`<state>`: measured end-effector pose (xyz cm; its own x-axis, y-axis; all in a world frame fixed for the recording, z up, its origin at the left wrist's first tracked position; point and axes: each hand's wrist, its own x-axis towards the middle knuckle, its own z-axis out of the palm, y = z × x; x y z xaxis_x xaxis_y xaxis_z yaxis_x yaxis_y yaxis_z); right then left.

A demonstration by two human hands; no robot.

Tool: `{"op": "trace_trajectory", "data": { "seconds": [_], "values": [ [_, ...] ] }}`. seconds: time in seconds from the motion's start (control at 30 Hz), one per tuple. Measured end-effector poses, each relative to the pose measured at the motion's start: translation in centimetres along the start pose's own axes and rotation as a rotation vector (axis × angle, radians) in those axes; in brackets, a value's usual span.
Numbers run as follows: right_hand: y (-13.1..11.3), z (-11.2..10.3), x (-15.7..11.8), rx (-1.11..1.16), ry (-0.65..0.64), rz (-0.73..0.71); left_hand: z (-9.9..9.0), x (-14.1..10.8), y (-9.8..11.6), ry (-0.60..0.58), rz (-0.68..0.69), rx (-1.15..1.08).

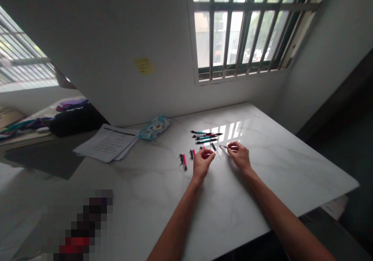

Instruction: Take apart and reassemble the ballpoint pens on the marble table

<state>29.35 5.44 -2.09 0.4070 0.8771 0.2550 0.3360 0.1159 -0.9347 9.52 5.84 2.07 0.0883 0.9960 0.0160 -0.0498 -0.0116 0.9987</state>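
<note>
Over the white marbled table (pixel 230 210), my left hand (pixel 203 163) has its thumb and fingers pinched together; whatever lies between the tips is too small to name. My right hand (pixel 239 156) grips a thin dark pen part (pixel 223 146) that points left. A short black piece (pixel 213 147) and a thin refill (pixel 218 153) lie between the hands. Left of my left hand are red barrels (pixel 184 162) and black pen parts (pixel 181 158), with another black part (pixel 191 154) closer to it. Beyond the hands lie several assembled pens (pixel 206 141), blue and red with black ends.
A blue and white packet (pixel 155 128) and printed papers (pixel 107 142) lie at the table's back left. A yellow note (pixel 144 65) is on the wall beside the barred window (pixel 239 39). A dark bundle (pixel 77 120) sits farther left.
</note>
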Motion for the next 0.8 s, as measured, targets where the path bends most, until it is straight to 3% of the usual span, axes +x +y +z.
{"op": "trace_trajectory", "data": {
  "seconds": [0.17,0.4,0.63,0.8],
  "values": [
    [0.4,0.7,-0.3,-0.309,-0.106,-0.158,-0.1,0.1,0.3,-0.029,0.065,0.103],
    [0.2,0.9,-0.2,-0.321,-0.152,-0.193,0.2,1.2,1.4,-0.063,0.294,0.571],
    [0.3,1.1,-0.2,-0.334,-0.161,-0.173,1.5,3.1,1.0,-0.152,0.261,0.925],
    [0.0,1.2,-0.2,-0.333,-0.189,-0.193,2.1,4.0,0.4,-0.18,0.277,1.026]
  ]
}}
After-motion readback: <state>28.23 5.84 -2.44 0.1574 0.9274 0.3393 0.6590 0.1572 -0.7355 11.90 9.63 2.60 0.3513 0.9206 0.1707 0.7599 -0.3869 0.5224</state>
